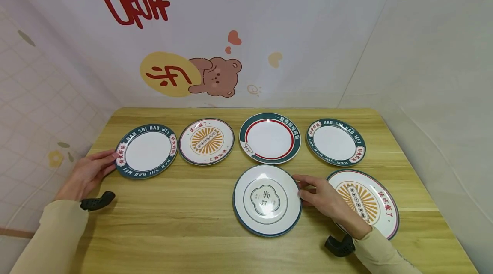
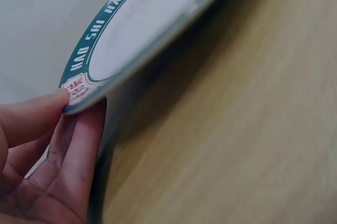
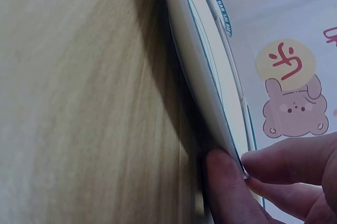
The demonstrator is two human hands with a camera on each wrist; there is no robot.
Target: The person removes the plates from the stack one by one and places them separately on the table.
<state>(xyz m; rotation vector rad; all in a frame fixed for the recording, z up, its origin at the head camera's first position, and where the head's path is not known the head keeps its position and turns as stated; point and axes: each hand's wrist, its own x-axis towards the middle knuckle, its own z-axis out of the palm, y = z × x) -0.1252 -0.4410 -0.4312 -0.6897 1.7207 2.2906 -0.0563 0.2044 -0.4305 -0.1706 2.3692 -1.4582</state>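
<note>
My left hand (image 1: 87, 172) pinches the left rim of a green-rimmed plate (image 1: 147, 152) marked HAO SHI HAO WEI. In the left wrist view, the thumb lies on the plate's (image 2: 142, 34) top edge with fingers beneath, and the near rim appears raised off the wood. Closer to the front, my right hand (image 1: 327, 200) holds the right edge of a white plate (image 1: 246, 209) with a thin blue rim and a flower-shaped emblem. The right wrist view shows that plate (image 3: 197, 50) edge-on, its rim caught between thumb and finger.
Along the back of the wooden table (image 1: 161, 231) lie a sunburst plate (image 1: 227, 137), a red-ringed plate (image 1: 269, 137) and another green-rimmed plate (image 1: 334, 143). A second sunburst plate (image 1: 385, 209) lies at the right, partly under my right forearm. A printed cloth (image 1: 300, 17) hangs behind.
</note>
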